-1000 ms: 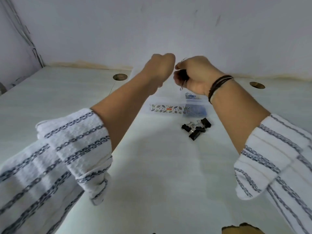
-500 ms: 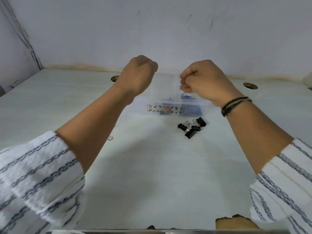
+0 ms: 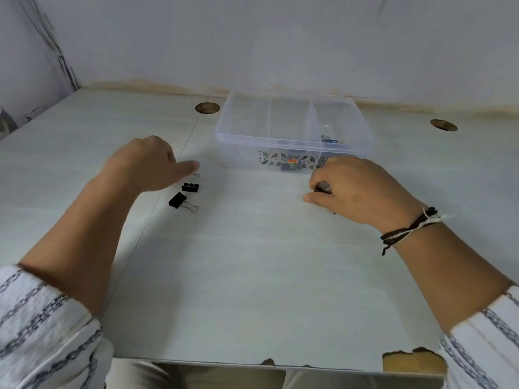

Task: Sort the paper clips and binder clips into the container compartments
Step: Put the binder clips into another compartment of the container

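The clear plastic container point(image 3: 293, 130) sits at the far middle of the surface point(image 3: 252, 276), split by dividers into three compartments, with a patterned sticker strip on its near wall. Blue paper clips point(image 3: 329, 140) lie in its right compartment, and something dark shows in the middle one, too blurred to name. Two black binder clips point(image 3: 184, 195) lie loose on the surface well left of the container, one with its wire handles pointing right, and a small silver paper clip point(image 3: 197, 175) sits just beyond them.

My left hand point(image 3: 146, 164) hovers low over those clips, fingers curled, index finger stretched toward the silver paper clip, gripping nothing. My right hand point(image 3: 359, 189) rests just in front of the container's near right corner, fingers and thumb pinching a dark clip point(image 3: 323, 188), mostly hidden. Cord bracelets point(image 3: 407, 230) wrap that wrist, and striped sleeves cover both forearms.

The surface is pale, with round cable holes point(image 3: 207, 108) near the back, a chipped near edge, and a plain white wall behind.
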Available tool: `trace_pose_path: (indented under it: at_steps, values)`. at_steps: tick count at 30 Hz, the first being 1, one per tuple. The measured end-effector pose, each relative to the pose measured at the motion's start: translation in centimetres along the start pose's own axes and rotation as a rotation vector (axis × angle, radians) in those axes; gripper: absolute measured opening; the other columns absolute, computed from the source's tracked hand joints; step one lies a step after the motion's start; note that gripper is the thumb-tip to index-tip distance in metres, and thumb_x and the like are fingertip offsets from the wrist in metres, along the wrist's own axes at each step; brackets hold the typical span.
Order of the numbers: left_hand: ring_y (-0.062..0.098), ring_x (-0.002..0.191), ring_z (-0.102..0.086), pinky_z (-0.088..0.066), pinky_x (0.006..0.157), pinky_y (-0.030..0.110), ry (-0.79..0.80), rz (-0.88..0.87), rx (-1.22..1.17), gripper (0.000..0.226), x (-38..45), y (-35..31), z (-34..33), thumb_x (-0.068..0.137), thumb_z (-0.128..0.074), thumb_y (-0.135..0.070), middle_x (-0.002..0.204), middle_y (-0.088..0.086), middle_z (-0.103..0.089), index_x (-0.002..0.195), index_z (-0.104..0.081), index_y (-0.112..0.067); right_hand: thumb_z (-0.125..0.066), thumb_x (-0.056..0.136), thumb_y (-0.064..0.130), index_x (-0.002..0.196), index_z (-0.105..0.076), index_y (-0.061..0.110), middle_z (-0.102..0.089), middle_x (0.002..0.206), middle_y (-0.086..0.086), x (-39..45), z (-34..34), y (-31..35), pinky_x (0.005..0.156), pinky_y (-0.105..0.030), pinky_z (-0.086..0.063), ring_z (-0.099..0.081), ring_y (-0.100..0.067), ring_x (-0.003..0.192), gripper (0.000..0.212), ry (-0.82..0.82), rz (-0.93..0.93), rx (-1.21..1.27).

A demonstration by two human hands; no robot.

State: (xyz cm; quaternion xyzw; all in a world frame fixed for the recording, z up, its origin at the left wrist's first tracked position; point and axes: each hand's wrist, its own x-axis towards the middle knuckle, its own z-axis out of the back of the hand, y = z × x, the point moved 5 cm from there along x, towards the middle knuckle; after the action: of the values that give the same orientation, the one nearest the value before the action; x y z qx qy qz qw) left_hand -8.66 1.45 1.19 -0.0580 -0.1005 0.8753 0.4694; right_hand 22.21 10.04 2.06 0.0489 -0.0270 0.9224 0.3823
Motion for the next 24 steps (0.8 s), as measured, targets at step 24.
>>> trace_pose_path:
  at_steps: [24]
  values:
    - [0.021, 0.051, -0.042, -0.038, 0.044, 0.027, 0.206, 0.14, -1.192, 0.018, -2.1, -1.6, 0.3, 0.083, -0.038, -0.01, 0.069, 0.011, -0.047, 0.065, -0.044, -0.008, -0.048, 0.089, 0.019, 0.103, -0.067, 0.002, -0.057, 0.074, -0.007, -1.5, 1.1, -3.2, 0.038, -0.017, -0.029, -0.038, -0.011, 0.054, 0.028, 0.235, -0.493, 1.794]
